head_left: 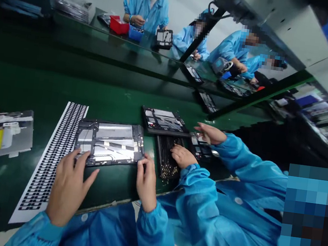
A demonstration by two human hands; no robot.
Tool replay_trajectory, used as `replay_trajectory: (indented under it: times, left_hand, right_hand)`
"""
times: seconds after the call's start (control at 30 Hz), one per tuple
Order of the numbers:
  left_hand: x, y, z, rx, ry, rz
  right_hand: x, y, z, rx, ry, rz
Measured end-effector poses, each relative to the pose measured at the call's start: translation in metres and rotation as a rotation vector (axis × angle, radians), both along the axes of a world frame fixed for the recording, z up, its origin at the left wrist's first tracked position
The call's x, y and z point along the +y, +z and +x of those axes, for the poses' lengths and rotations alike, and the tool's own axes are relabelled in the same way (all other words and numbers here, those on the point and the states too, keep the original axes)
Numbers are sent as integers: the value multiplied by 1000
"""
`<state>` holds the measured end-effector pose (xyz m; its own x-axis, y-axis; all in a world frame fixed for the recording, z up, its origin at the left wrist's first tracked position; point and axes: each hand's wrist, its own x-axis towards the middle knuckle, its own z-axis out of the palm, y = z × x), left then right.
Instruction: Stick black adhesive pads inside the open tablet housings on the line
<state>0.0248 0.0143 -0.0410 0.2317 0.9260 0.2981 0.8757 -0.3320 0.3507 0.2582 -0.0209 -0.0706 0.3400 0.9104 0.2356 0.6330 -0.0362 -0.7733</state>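
Note:
An opened tablet [114,132] with a black frame and silver inner parts lies flat on the green bench before me. My left hand [69,185] is at its lower left corner, fingers spread, fingertips on or close to the edge. At the lower right corner, my right hand [147,181] has its fingers closed on the frame's edge. Partly behind the tablet and my left hand, a white sheet [50,160] with rows of black pieces runs slantwise.
On my right, a co-worker's hand [183,156] touches a tray of thin black cables [167,166]; their other hand [212,134] is raised. Another opened tablet [165,122] sits behind. Silver panel [17,132] at left. Several people work at the far bench [102,38].

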Motion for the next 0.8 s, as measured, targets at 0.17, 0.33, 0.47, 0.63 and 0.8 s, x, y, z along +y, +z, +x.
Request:
replay_trajectory:
  times: [0.17, 0.33, 0.47, 0.63, 0.8]
  left_hand:
    - [-23, 14, -28, 0, 47, -13]
    - [-32, 10, 8, -131, -178, 64]
    - [-31, -17, 24, -182, -343, 124]
    - [-34, -31, 16, -181, -382, 138]
    - [-35, -31, 16, -168, -386, 143]
  right_hand:
    - [-38, 17, -10, -79, 196, -44]
    - [-25, 31, -12, -251, 434, 21]
    - [-12, 31, -20, -311, 521, 23]
    - [-13, 28, -27, -408, 525, 11]
    - [-14, 28, -31, -465, 500, -28]
